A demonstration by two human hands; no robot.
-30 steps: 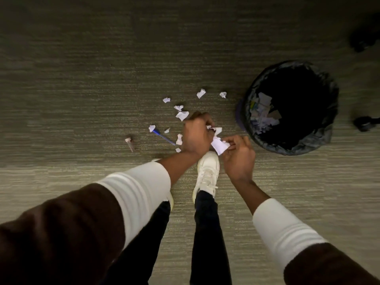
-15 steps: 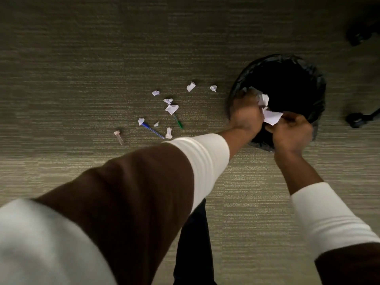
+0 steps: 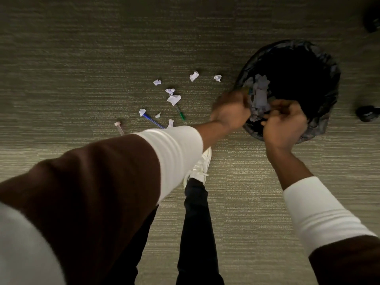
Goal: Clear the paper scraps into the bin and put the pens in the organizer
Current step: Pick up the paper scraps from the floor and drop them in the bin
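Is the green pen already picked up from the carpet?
No, the green pen lies on the carpet, partly under a paper scrap, while both hands are at the bin.

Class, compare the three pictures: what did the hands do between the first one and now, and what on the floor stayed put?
Both hands went from the floor pile rightward to the bin, carrying paper. The white scrap seen between them half a second ago is gone; the left hand and right hand now show none. The floor scraps, blue pen and green pen stayed.
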